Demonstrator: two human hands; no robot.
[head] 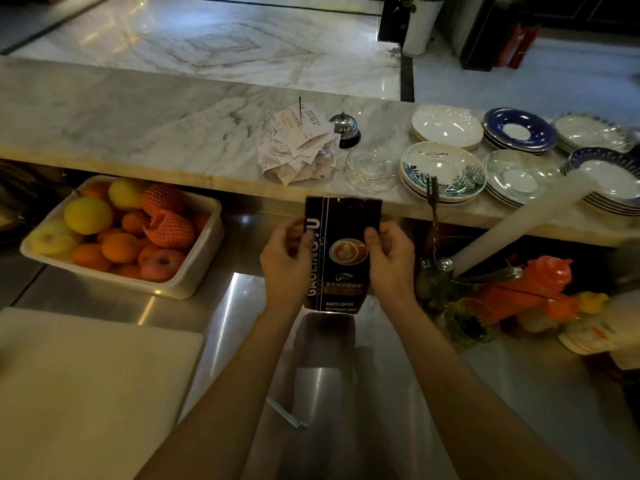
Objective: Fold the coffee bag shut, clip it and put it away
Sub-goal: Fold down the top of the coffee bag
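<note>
Head view: coffee bag [341, 252] upright, held in both hands above the steel counter [221, 306].

Left hand [285, 263] grip clasped on the bag's left edge, right hand [391, 259] grip clasped on its right edge, thumbs on the printed front. Top of bag unfolded, straight. White clip [287, 414] lying on the counter between the forearms. Fruit tub [194, 282] off to the left.

A single head-worn wide-angle view looks forward and steeply down from above the person's own forearms. It sits close over the steel counter [221, 320], which fills the lower frame. Beyond the counter the marble ledge [145, 119] crosses the middle, and beyond that the floor [242, 39] reaches the top edge.
</note>
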